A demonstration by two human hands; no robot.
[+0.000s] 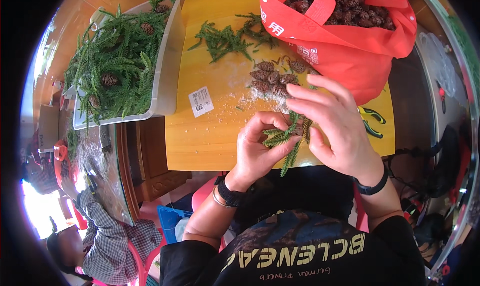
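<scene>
Green sprig [278, 137] is pinched by left fingers [265, 120], right fingers [311, 110] spread; coned sprigs [131, 56] are boxed, loose cones [272, 78] unused.

A black, yellow-lettered T-shirt [295, 243] has short sleeves [397, 238]; black wristbands [372, 187] show left and right; a slim bangle [219, 200] adjoins the left

White label [201, 101] flat on the table [220, 143], left of and beyond the left hand [257, 148] — small dark print plus a code block, too fine to read. Red bag [360, 61], beyond the right hand [337, 121]: bold white characters on its left part, a small square code right of them. Black shirt [300, 236], nearer the body than both hands — large pale-yellow block letters, upside down in view, with a thinner, smaller line under them.
</scene>
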